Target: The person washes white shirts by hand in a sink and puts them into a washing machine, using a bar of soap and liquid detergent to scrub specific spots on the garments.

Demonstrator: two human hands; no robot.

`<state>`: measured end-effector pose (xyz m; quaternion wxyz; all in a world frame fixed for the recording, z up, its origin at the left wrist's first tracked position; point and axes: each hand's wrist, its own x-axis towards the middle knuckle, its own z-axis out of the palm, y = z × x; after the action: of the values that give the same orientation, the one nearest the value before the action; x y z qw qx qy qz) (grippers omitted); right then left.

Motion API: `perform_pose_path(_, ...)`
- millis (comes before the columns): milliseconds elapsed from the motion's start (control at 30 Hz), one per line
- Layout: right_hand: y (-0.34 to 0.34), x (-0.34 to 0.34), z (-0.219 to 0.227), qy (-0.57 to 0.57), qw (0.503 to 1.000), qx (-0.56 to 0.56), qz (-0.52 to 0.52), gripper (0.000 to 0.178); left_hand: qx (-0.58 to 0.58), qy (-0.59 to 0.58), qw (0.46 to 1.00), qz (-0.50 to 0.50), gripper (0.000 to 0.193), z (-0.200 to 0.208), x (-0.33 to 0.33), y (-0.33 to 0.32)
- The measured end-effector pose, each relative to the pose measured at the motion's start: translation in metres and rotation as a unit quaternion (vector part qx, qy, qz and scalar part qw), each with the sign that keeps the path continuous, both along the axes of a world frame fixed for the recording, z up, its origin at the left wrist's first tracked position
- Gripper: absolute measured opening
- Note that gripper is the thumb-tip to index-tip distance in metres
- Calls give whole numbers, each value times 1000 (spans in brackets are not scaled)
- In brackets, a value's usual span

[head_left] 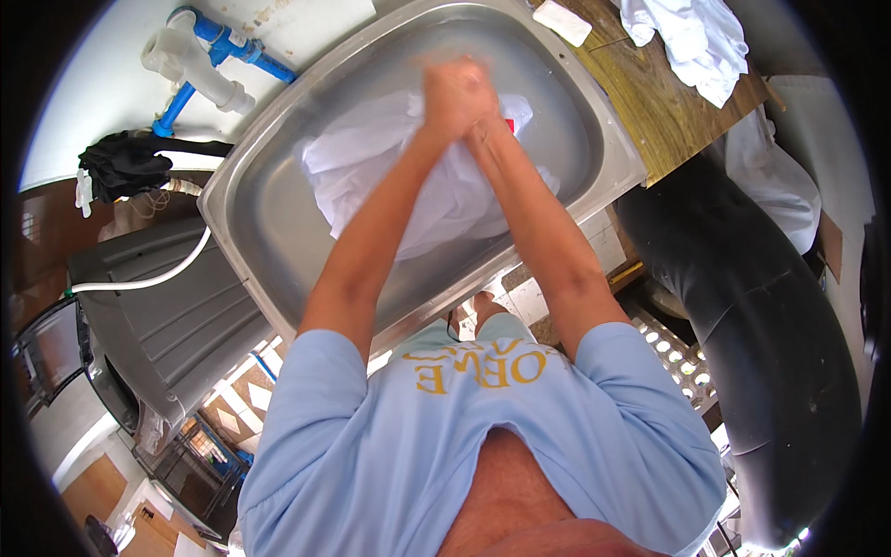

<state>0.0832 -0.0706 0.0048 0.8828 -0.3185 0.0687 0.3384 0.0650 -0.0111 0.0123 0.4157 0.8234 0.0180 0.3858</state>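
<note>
My left hand (pixel 448 88) and my right hand (pixel 479 104) are pressed together above the middle of a metal sink basin (pixel 251 186). Both look closed, with the fingers curled in and smeared by motion, so anything between them is hidden. Under my hands and wrists a wet white cloth (pixel 353 167) lies bunched in cloudy water. A small red patch shows on the cloth beside my right wrist. Both forearms reach in over the sink's near edge.
A pale block (pixel 563 22) rests by the sink's far right corner. Another white cloth (pixel 696 42) lies on the wooden board (pixel 640 111). Blue pipes (pixel 223 42) run along the wall. A grey ridged appliance (pixel 167 297) stands left; a large black cushioned shape (pixel 752 343) stands right.
</note>
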Motion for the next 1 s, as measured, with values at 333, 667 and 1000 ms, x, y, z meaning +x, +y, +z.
perform_pose_path(333,-30,45,5,-49,959,-271,-71,45,-143,278,948,65,52,7,-21,73)
perform_pose_path(667,-24,54,-12,-181,940,-288,-32,33,-140,221,965,29,41,-9,-41,60)
perform_pose_path(1000,-27,17,-38,-36,979,199,26,36,79,-20,996,20,23,33,-10,-42)
